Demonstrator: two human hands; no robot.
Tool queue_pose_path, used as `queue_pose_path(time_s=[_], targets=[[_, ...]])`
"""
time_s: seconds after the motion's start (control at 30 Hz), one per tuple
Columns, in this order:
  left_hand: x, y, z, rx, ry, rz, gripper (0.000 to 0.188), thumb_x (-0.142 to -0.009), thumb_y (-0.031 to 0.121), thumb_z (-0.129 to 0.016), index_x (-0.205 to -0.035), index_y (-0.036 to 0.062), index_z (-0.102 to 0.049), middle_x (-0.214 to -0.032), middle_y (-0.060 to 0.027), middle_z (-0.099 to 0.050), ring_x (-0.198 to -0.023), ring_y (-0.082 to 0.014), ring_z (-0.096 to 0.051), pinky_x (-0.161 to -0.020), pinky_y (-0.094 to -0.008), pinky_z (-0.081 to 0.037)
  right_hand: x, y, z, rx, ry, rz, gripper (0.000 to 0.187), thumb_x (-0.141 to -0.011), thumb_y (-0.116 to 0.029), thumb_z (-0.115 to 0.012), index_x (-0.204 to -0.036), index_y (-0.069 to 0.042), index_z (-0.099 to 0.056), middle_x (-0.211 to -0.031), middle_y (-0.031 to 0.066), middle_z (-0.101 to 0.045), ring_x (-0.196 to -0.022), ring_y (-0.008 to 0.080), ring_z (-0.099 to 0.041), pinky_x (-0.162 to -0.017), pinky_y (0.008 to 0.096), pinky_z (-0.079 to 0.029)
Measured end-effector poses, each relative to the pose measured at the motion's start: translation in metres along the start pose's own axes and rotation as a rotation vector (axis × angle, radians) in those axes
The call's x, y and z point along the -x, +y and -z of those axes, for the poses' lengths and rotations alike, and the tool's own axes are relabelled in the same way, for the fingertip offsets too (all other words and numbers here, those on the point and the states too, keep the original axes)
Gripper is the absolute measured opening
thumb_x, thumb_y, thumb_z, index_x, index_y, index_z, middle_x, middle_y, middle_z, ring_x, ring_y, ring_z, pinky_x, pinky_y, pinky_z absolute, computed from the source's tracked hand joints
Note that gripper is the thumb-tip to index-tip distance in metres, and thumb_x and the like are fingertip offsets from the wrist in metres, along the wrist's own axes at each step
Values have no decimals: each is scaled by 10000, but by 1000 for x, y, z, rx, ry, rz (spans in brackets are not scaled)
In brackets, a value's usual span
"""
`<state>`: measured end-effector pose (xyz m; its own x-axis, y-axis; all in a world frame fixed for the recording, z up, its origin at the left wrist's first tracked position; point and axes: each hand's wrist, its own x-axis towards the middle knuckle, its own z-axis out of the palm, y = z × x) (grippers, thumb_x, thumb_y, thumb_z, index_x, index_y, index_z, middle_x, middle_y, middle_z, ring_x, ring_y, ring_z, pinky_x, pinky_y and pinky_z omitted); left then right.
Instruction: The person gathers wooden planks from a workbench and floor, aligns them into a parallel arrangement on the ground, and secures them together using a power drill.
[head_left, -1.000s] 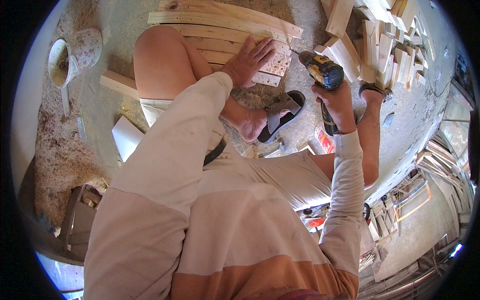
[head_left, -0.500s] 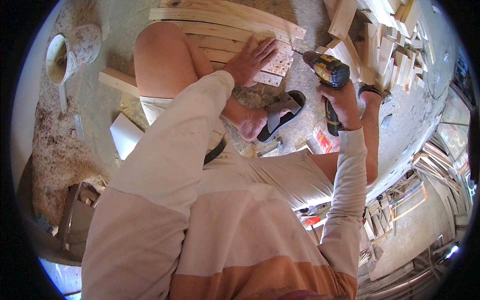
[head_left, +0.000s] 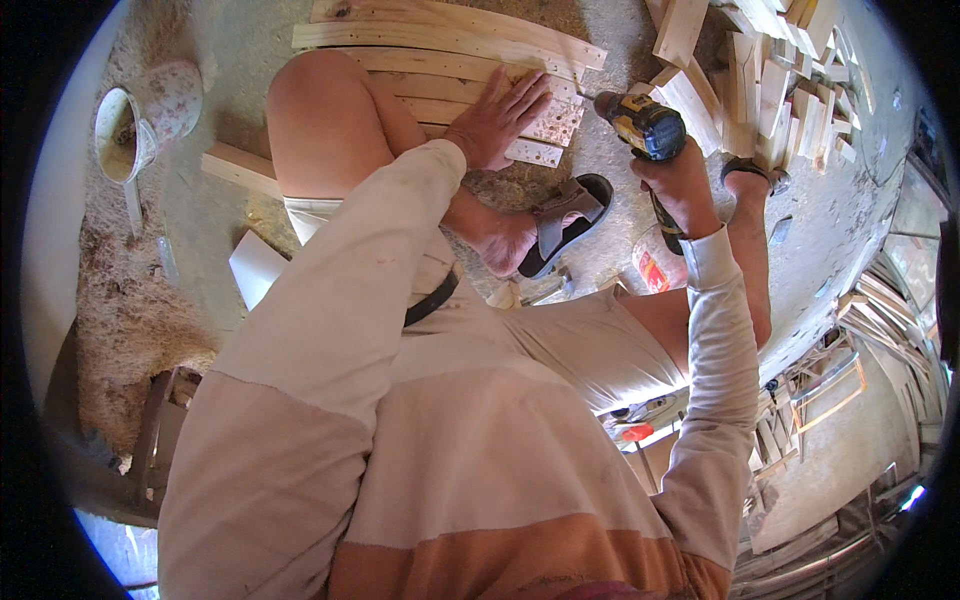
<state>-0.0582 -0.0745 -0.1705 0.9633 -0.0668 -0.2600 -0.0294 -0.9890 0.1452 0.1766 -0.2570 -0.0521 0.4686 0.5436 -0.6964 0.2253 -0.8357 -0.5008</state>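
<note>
Person low to the floor, 2 bare hands at work. Slats (head_left: 430, 87) lie side by side on the floor (head_left: 628, 205), just past the bent left knee (head_left: 312, 105); their right ends are dotted with small dark marks.

Step in hand, my reading: drilling or driving at those ends. The next move would seem to call for a steady left press and the bit (head_left: 586, 96) lined up squarely with the wood.

Left hand (head_left: 497, 122): flat, palm down on the slats near their ends, fingers stretched out and a little apart, gripping nothing. Right hand (head_left: 680, 190): wrapped around the handle of the drill (head_left: 645, 125), a full closed hold, nose pointing left. Bit beside the slat ends; contact, cannot tell. Trigger finger, cannot make out.

Around: heap of blocks (head_left: 740, 95) beyond the drill; red-and-white tub (head_left: 657, 270) below it; bucket (head_left: 178, 100) well apart, far left.
</note>
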Motion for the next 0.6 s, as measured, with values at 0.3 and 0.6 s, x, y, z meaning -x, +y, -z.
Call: queue_pose_path(time_s=[0.3,0.6], targets=[[-2,3,-14,16,51,16,1236,-701,708,-742,-1644,67,-265,-1732,-162,-168,-1613,-349,-82,-1226,-709,-93,5,-7,-4,37,58,57,289,-705,-163,-770,-905,40,-720,-763,201,-734,-708,333,-737,-691,439,-553],[-3,1,-5,-12,21,4,1230,-713,701,-745,-1649,71,-255,-1734,-158,-163,-1615,-341,-62,-1225,-687,-134,18,-11,1,-289,14,-7,237,-767,-62,-778,-965,55,-721,-770,99,-727,-625,158,-700,-543,313,-548]])
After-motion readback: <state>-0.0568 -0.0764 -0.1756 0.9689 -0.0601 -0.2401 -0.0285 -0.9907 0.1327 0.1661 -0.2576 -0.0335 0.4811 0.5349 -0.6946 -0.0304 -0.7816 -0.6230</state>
